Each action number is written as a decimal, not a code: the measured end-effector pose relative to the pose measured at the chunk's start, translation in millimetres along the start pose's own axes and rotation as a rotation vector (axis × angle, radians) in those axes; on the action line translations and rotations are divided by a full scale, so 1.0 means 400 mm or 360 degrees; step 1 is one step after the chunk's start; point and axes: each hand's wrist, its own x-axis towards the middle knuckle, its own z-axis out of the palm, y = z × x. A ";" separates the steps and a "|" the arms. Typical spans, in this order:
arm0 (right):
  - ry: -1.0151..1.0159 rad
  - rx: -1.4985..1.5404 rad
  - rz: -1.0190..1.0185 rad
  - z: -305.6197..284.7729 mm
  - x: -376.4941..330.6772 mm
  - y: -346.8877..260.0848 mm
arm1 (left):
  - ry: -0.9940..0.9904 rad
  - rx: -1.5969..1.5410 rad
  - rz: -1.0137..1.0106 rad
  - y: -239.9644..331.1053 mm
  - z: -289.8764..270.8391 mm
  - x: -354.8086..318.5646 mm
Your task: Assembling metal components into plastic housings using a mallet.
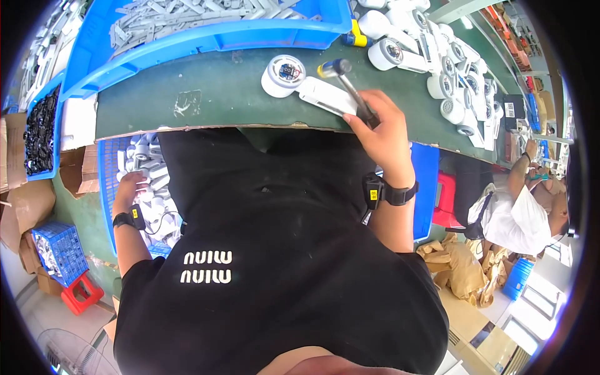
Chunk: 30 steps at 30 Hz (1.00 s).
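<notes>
My right hand (381, 122) is closed around the dark handle of a small hammer (353, 94) with a yellow and black head. Under the hammer, on the green bench, lies a white handheld fan body (319, 95). Its round head shows an exposed circuit board, and my right hand is right at its handle end. My left hand (129, 187) reaches down into a blue crate (107, 165) of white plastic parts (156, 203) left of my lap. Its fingers touch the parts, and whether they grip one is not clear.
A blue tray (219, 40) of flat grey strips stands at the back of the bench (231, 94). More white fan bodies (453, 75) are heaped at the right, near a yellow and black object (357, 36). A blue bin (44, 131) holds black parts. Another person (515, 212) sits at right.
</notes>
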 end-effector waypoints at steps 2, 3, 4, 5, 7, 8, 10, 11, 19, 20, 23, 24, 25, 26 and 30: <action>-0.0021 0.0092 -0.0065 0.011 0.007 0.013 | -0.0082 0.0354 0.0015 0.121 0.045 -0.067; -0.0044 0.0358 0.0024 0.020 0.010 0.023 | -0.0178 0.0706 0.0010 0.170 0.056 -0.087; -0.0073 0.0629 0.0111 0.027 0.014 0.027 | -0.0260 0.0814 0.0074 0.210 0.055 -0.102; -0.0063 0.0633 0.0101 0.022 0.022 0.017 | -0.0252 0.0817 0.0086 0.270 0.064 -0.134; -0.0174 0.0514 0.0352 0.014 0.038 -0.007 | -0.0629 0.0447 0.0348 0.414 0.092 -0.242; -0.0166 0.0521 0.0344 0.017 0.046 -0.009 | -0.0622 0.0452 0.0357 0.468 0.107 -0.293; -0.0173 0.0418 0.0397 0.023 0.067 -0.006 | -0.0989 0.0265 0.0881 0.566 0.144 -0.395; -0.0167 0.0420 0.0390 0.026 0.071 -0.006 | -0.0985 0.0268 0.0890 0.624 0.174 -0.451; 0.0017 0.0793 0.0494 0.031 0.065 0.011 | -0.0671 0.0385 0.2064 0.970 0.489 -0.525; 0.0026 0.0795 0.0482 0.021 0.061 0.016 | -0.0592 0.0505 0.2163 1.012 0.524 -0.503; -0.0003 0.1016 0.0602 0.009 0.044 0.050 | -0.0419 0.0734 0.2182 1.126 0.639 -0.434; 0.0080 0.1101 0.0559 0.016 0.034 0.059 | -0.0342 0.0829 0.2239 1.165 0.678 -0.408; 0.0165 0.1183 0.0518 0.021 0.024 0.069 | -0.0152 0.0987 0.2296 1.204 0.723 -0.393; 0.0201 0.1205 0.0479 0.023 0.012 0.076 | 0.0044 0.1143 0.2347 1.245 0.760 -0.375; 0.0244 0.1310 0.0278 0.031 -0.017 0.066 | 0.0326 0.1325 0.2456 1.367 0.854 -0.222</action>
